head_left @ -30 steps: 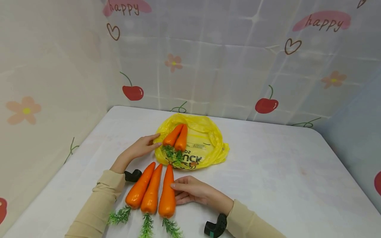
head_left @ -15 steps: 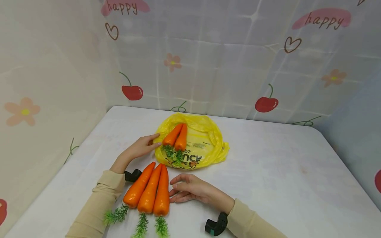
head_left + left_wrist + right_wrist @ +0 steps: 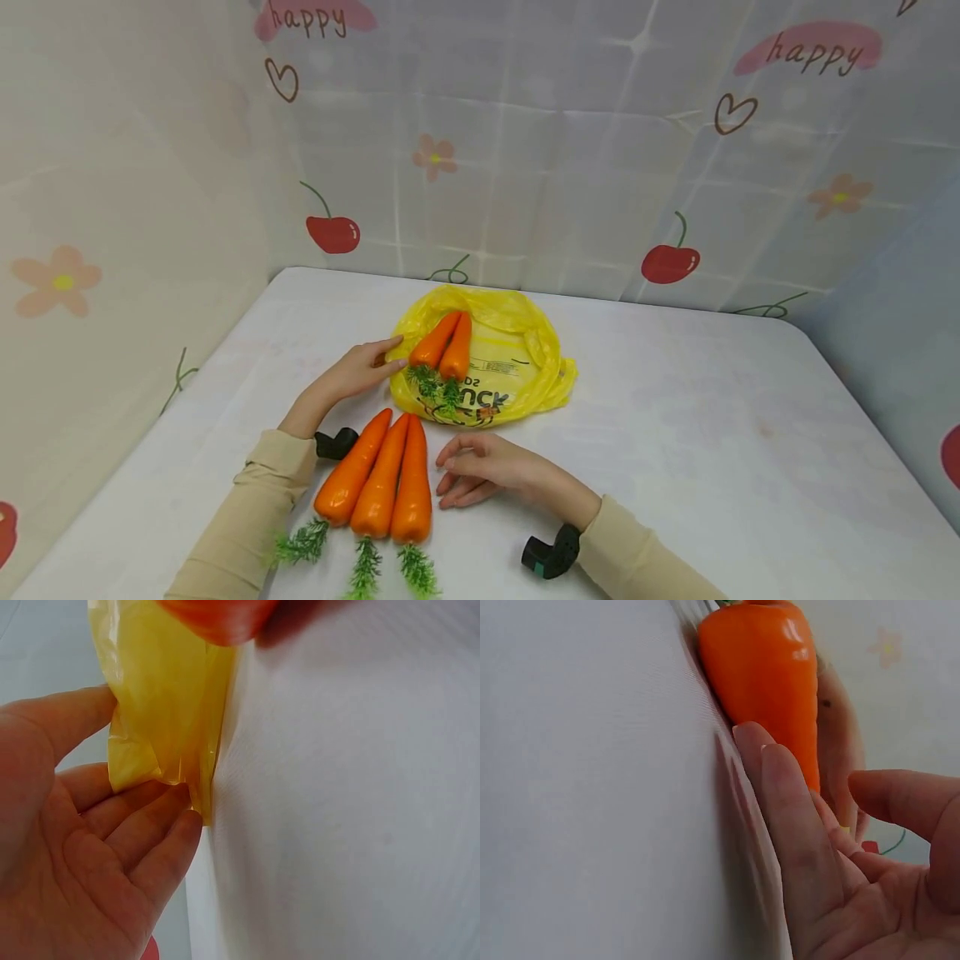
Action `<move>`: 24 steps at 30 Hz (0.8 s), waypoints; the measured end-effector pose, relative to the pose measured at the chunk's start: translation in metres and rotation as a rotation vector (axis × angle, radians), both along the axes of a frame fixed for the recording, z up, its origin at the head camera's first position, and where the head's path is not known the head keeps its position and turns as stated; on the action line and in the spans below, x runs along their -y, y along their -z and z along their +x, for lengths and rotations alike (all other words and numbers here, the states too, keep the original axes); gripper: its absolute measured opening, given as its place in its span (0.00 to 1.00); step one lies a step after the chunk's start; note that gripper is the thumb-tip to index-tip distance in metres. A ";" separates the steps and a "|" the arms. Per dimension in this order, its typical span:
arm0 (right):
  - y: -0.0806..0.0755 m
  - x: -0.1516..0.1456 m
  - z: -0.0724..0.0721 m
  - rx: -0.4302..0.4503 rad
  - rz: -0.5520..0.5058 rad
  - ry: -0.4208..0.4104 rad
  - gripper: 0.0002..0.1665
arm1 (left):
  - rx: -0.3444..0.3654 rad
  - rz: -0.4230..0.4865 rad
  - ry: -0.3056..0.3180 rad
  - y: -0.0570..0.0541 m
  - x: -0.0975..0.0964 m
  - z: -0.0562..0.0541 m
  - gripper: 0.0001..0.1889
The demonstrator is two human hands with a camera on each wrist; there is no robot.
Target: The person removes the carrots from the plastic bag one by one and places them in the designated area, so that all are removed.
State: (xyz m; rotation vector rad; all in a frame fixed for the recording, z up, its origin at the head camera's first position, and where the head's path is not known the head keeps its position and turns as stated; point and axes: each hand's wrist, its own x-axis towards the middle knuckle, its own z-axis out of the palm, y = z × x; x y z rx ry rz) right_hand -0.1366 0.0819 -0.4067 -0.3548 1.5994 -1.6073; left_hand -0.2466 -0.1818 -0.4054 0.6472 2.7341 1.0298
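White tabletop (image 3: pixel 712 433) bears glossy orange carrots (image 3: pixel 379 487), right hand (image 3: pixel 491 471) relaxed, left hand (image 3: pixel 356 370) loosely touching yellow bag (image 3: pixel 546 337).

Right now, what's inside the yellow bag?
I can see two carrots with leafy green tops in the yellow bag. Its bunched rim and the carrots cover some spots, so I can't tell whether anything else is hidden there.
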 end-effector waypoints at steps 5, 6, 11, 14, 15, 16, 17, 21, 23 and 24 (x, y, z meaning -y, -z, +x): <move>-0.010 -0.012 -0.009 -0.086 0.017 -0.064 0.15 | -0.010 -0.008 -0.005 0.001 0.000 -0.001 0.31; -0.013 -0.016 -0.011 -0.107 0.017 -0.068 0.15 | -0.012 -0.011 -0.004 0.002 0.000 -0.001 0.31; -0.022 -0.033 -0.027 -0.157 -0.043 0.017 0.20 | -0.012 -0.013 -0.003 0.002 -0.001 0.000 0.31; -0.027 -0.040 -0.039 -0.145 -0.080 0.124 0.23 | -0.008 -0.011 -0.008 0.001 0.000 0.000 0.30; -0.027 -0.040 -0.043 -0.134 -0.090 0.160 0.24 | -0.007 -0.011 -0.010 0.001 0.000 0.000 0.30; -0.028 -0.041 -0.047 -0.127 -0.095 0.192 0.25 | -0.006 -0.012 -0.011 0.001 0.001 0.000 0.30; -0.028 -0.041 -0.050 -0.119 -0.099 0.217 0.26 | -0.005 -0.013 -0.012 0.002 0.001 0.000 0.30; -0.028 -0.039 -0.064 -0.045 -0.123 0.315 0.28 | 0.000 -0.008 -0.003 0.001 0.001 -0.001 0.31; -0.028 -0.036 -0.070 -0.011 -0.149 0.343 0.29 | -0.002 -0.007 0.004 0.002 0.002 -0.002 0.31; -0.027 -0.035 -0.073 0.007 -0.163 0.355 0.29 | -0.003 -0.007 0.005 0.002 0.002 -0.001 0.31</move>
